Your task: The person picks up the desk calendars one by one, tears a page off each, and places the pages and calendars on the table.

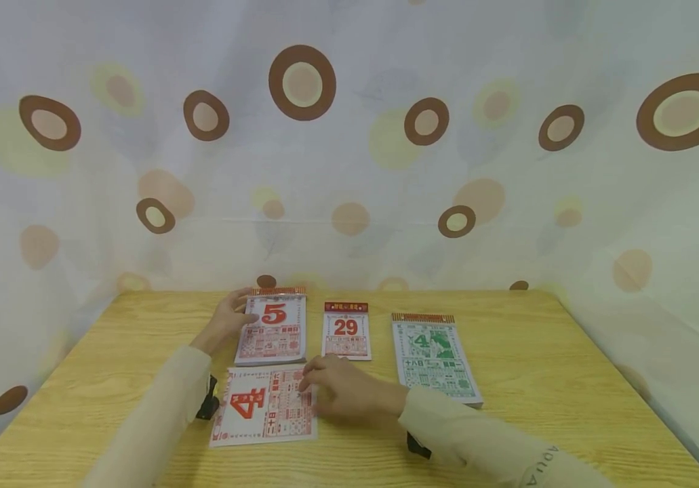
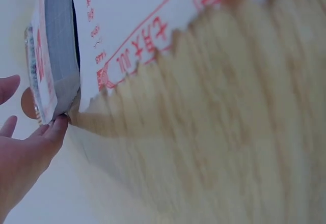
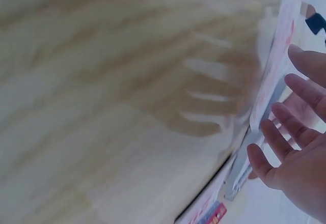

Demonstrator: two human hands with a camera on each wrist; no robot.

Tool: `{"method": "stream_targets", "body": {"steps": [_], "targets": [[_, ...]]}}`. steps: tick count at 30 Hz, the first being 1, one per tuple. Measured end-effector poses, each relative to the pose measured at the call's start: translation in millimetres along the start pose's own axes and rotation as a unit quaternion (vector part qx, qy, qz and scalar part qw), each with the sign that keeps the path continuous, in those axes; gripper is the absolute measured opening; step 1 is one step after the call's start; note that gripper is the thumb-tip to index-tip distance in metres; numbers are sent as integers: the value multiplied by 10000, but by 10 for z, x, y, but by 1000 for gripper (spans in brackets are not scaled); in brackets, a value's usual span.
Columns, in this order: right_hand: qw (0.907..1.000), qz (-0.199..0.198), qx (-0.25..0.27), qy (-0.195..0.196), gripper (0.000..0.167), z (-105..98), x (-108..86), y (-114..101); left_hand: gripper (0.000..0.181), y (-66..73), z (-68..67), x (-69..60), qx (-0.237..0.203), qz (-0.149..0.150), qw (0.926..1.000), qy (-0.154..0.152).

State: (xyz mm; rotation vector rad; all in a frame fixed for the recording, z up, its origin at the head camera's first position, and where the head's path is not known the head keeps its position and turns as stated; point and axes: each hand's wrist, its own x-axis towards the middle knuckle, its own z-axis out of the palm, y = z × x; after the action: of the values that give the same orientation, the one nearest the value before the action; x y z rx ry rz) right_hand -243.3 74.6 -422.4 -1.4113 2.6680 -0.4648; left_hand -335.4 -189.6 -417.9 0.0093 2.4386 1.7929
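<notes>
Your left hand (image 1: 224,325) is at the left edge of the tear-off calendar with the red 5 (image 1: 272,332). Its fingertips touch the side of the block and the thumb is apart from them, so I see no clamping. Probably this placing helps to keep the block steady. Your right hand (image 1: 349,390) is above the right part of the loose calendar sheet with the red 4 (image 1: 248,407). Its fingers are spread and hold nothing; whether the tips touch the paper, I cannot tell.

The sheet lies flat just beside the near end of the block, with its long side from left to right and its printed face up, perhaps so that it stays within reach of your 2 hands. The paper is thin, and its left edge is ragged, like torn paper. The block is a thick rectangular stack with a shiny patterned strip at the far end. To its right are the small calendar with the red 29 (image 1: 346,329) and the slightly tilted green-printed calendar (image 1: 437,359). All of these rest on the yellowish wood-grain table (image 1: 526,366).
</notes>
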Motion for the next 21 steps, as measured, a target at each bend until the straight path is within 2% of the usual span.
{"method": "stream_targets", "body": {"steps": [5, 12, 16, 21], "targets": [[9996, 259, 136, 54, 32, -100, -39, 65, 67, 82, -15, -44, 222, -40, 9997, -26], [9982, 434, 328, 270, 29, -230, -96, 187, 64, 185, -24, -64, 639, 136, 9978, -79], [9966, 492, 520, 405, 28, -322, -139, 296, 62, 243, 23, -73, 796, 380, 9959, -220], [9918, 778, 797, 622, 29, -460, -199, 428, 60, 295, 120, -100, 814, 731, 9928, -485]]}}
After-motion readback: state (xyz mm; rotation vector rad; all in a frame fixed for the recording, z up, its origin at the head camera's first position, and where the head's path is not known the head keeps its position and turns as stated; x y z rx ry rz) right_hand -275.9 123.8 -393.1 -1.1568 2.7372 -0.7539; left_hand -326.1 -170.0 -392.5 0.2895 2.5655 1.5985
